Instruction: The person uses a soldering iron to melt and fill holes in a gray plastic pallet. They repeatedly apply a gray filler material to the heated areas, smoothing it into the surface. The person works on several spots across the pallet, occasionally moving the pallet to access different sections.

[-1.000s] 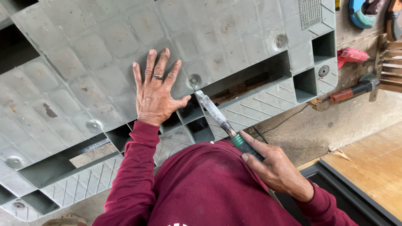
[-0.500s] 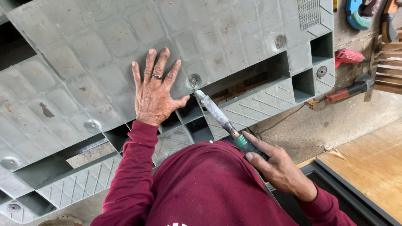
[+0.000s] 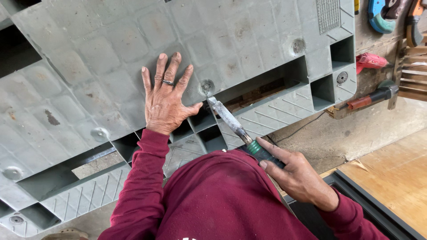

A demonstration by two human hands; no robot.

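A big grey plastic pallet (image 3: 249, 40) fills most of the head view. My left hand (image 3: 165, 100) lies flat on its top face, fingers spread, a ring on one finger. My right hand (image 3: 296, 175) grips the green-and-black handle of a pneumatic tool (image 3: 231, 120). The tool's metal tip rests against a round screw head (image 3: 207, 86) in the pallet, just right of my left thumb. Both arms wear dark red sleeves.
More round fasteners dot the pallet (image 3: 298, 45). A red power tool (image 3: 371, 61), a hammer (image 3: 369, 98) and a blue tool (image 3: 378, 15) lie at the right by a wooden rack. A wooden board (image 3: 396, 173) and a dark frame (image 3: 369, 206) sit at lower right.
The view has shifted slightly. My left hand stays flat on the pallet and my right hand keeps the tool's tip at the same screw head.
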